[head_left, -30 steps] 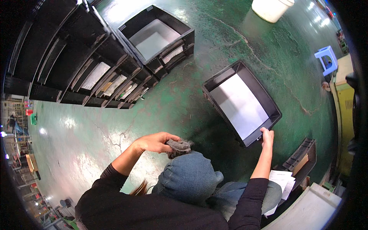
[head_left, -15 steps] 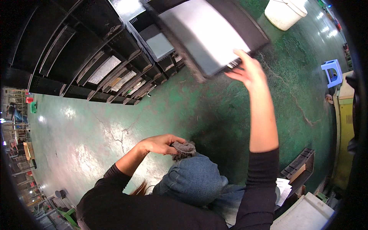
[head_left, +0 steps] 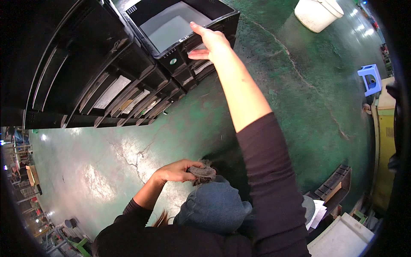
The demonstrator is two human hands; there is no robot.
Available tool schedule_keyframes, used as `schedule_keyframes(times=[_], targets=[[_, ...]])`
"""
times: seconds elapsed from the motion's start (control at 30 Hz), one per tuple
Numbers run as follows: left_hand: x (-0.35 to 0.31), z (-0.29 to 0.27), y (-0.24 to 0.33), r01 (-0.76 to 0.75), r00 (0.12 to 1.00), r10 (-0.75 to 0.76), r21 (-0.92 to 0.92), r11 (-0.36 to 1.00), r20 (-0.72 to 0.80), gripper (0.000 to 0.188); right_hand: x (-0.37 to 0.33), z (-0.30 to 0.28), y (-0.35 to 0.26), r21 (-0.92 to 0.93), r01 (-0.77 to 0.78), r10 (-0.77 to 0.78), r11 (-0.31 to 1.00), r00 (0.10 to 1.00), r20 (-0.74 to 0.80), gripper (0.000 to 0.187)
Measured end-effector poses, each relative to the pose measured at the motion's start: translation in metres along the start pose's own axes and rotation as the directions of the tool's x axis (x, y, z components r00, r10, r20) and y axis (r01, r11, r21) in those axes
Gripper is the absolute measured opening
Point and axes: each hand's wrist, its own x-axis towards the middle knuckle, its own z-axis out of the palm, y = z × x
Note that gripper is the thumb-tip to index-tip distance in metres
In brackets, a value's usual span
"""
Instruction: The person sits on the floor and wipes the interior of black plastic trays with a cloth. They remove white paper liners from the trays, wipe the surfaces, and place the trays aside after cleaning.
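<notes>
My right hand reaches up to the near rim of a black plastic crate, thumb over the rim and fingers on its outer face. The crate rests level on the stack, and a flat grey-white sheet or panel lies inside it. Closer to me, my left hand is closed round a wadded, fuzzy grey rag, just above my knee in blue denim.
Stacked black crates with slots holding papers fill the upper left. A white bucket stands on the green floor at the far right, with a blue stool nearer. A black tray and papers lie at the lower right.
My right hand has moved left with the black crate, which was raised and tilted and now sits level on the stack. My left hand keeps the rag, nearly still.
</notes>
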Motion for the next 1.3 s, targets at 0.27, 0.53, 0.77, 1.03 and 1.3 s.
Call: schedule_keyframes(times=[0.27, 0.53, 0.77, 1.03, 1.3], targets=[[-0.007, 0.009, 0.017, 0.056, 0.997, -0.049, 0.119, 0.991, -0.058, 0.042, -0.041, -0.060, 0.035, -0.274, 0.222, -0.210, 0.936, 0.975, 0.071, 0.095], [0.040, -0.006, 0.081, -0.289, 0.884, 0.442, 0.565, 0.773, -0.153, 0.039, -0.414, -0.368, 0.069, -0.719, -0.418, -0.382, 0.555, 0.640, -0.667, 0.044], [0.162, 0.008, 0.137, -0.238, 0.929, 0.192, 0.112, 0.965, 0.318, 0.059, -0.796, -0.231, 0.042, 0.231, -0.970, -0.952, 0.074, -0.137, -0.272, 0.039], [0.184, 0.036, 0.133, -0.184, 0.947, 0.195, -0.068, 0.981, 0.257, 0.056, -0.992, -0.148, 0.053, 0.561, -0.726, -0.451, 0.399, -0.688, -0.569, 0.066], [0.183, 0.034, 0.128, -0.200, 0.950, 0.237, -0.186, 0.962, 0.205, 0.054, -0.983, -0.118, -0.057, 0.571, -0.792, -0.743, 0.215, -0.512, -0.431, 0.066]])
